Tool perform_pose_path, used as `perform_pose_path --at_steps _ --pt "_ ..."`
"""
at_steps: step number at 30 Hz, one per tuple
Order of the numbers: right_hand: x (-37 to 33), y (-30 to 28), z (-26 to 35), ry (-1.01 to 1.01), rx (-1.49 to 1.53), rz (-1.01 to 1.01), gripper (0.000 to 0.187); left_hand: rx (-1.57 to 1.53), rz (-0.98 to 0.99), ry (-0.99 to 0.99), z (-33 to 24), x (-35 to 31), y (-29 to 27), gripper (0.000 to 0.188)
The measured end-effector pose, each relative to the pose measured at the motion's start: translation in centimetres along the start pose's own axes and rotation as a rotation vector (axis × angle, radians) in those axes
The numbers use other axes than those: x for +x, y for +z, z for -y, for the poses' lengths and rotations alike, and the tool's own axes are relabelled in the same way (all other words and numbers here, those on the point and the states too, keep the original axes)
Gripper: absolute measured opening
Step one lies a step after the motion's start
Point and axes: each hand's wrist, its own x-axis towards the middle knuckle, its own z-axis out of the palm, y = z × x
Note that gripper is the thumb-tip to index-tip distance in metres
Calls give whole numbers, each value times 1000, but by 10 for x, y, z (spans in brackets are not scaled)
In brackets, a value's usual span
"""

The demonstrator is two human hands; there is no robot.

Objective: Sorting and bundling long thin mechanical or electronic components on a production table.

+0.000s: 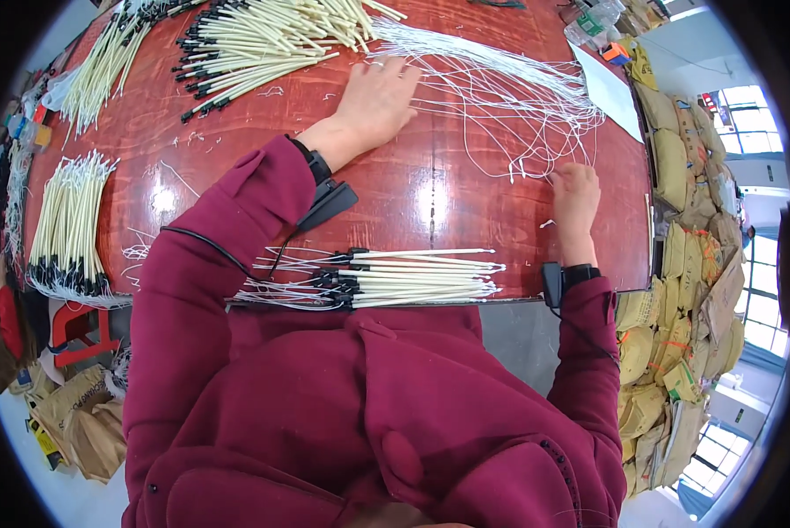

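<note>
My left hand reaches to the far middle of the red table, beside the tips of a large pile of cream sticks with black ends. Its fingers are apart and rest at the edge of a spread bundle of thin white cords. My right hand is at the near end of that bundle, fingertips pinched on a white cord. In front of my body lies a row of cream sticks with black ends and white cords, along the near table edge.
Another bunch of cream sticks lies at the left, more at the far left. A white sheet lies at the right edge, near a clear plastic bottle and an orange box. Stacked sacks stand right of the table.
</note>
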Motion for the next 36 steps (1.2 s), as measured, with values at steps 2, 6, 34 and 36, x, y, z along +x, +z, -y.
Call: perform_pose_path --at_steps 2,6,34,36 --pt "-3 1 -3 8 62 -10 15 -75 40 -69 2 4 1 45" --pt "-6 -4 37 -31 229 23 16 -128 -29 86 -5 19 14 34" --pt "-21 -15 140 -237 451 261 48 -149 369 134 -41 -69 -21 15" --pt "-22 -12 146 -278 441 289 51 -162 321 136 -40 -74 -20 14"
